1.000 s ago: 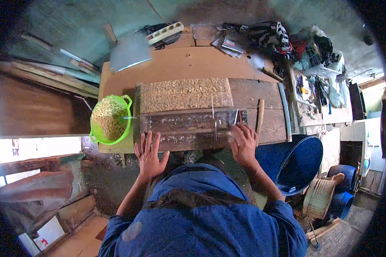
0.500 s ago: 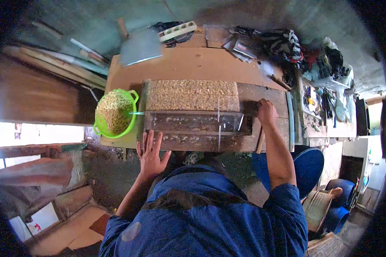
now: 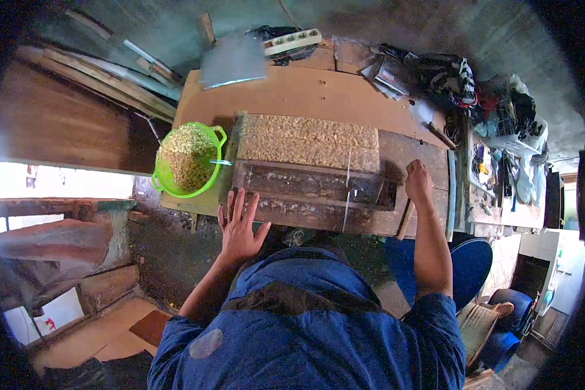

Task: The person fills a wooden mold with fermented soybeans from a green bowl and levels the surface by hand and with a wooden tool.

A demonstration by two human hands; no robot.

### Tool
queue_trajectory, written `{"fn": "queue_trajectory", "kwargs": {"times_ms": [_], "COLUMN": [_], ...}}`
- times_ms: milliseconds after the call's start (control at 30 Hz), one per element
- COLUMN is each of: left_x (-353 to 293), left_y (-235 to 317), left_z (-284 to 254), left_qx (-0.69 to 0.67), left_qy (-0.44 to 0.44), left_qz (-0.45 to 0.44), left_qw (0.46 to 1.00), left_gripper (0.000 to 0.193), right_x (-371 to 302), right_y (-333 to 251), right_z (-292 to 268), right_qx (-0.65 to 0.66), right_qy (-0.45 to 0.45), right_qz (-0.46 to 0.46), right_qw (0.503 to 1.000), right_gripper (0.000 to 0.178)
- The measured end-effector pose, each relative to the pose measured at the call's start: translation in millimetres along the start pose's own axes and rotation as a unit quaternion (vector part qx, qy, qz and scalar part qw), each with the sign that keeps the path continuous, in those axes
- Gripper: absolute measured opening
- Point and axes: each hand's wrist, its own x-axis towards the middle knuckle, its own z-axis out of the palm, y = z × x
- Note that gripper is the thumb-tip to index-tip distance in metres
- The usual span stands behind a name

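A long slab of pressed, pale nut-like pieces lies in a dark wooden frame on the table. Just on the near side of the slab runs a trough with a clear strip across it. My left hand rests at the frame's near left edge, fingers spread and empty. At the frame's right end, my right hand is closed over the boards; whatever it may hold is hidden. Beneath it a thin wooden stick slants toward the near edge. A green basket of loose pale pieces stands to the left.
Across the back of the table are a plastic sheet, a white power strip and dark bags. A side table with tools and a white basket stands to the right. A blue round container sits below the right edge.
The whole view has shifted, so the table appears farther right. My right hand stays closed near the frame's right end, and my left hand remains spread at the near edge.
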Motion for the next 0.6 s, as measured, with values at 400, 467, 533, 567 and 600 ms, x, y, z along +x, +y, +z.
{"fn": "queue_trajectory", "kwargs": {"times_ms": [400,467,533,567,600], "left_x": [9,9,9,10,10], "left_y": [-2,-5,-6,-6,-6], "left_z": [-5,-1,0,0,0], "left_qx": [0.006,0.006,0.007,0.003,0.000], "left_qy": [-0.011,-0.010,-0.009,-0.010,-0.011], "left_qz": [0.005,0.009,0.012,0.010,0.008], "left_qw": [1.000,1.000,1.000,1.000,1.000], "left_gripper": [0.075,0.075,0.075,0.075,0.075], "right_x": [-134,-149,-150,-150,-148], "right_y": [-86,-95,-92,-91,-90], "right_z": [-39,-35,-22,-18,-18], "right_qx": [0.171,0.060,0.053,0.048,0.037], "right_qy": [-0.025,-0.006,-0.008,-0.010,0.001], "right_qz": [-0.165,-0.192,-0.151,-0.113,-0.106], "right_qw": [0.971,0.980,0.987,0.992,0.994], "right_gripper": [0.035,0.051,0.055,0.059,0.063]}}
